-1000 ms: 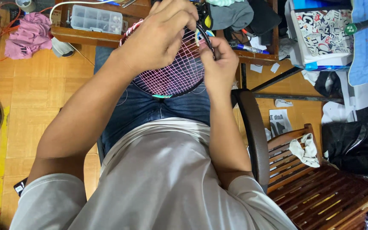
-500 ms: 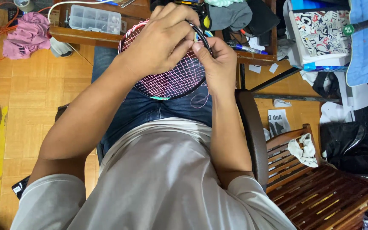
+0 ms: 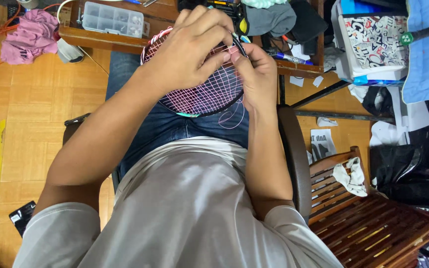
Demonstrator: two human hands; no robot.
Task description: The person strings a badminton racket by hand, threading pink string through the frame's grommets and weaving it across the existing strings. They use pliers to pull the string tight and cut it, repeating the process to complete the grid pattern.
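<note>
Still, both hands, left hand (image 3: 187,52) and right hand (image 3: 258,74), stay clamped together on the racket (image 3: 202,94) rim.

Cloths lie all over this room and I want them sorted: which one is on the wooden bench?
The crumpled white cloth, on the slatted wooden bench at the right. The pink cloth lies on the floor at upper left; the grey one sits on the low table.

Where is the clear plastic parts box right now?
In the head view, the clear plastic parts box sits at the upper left on the wooden table, just left of the racket and right of the pink cloth.
</note>
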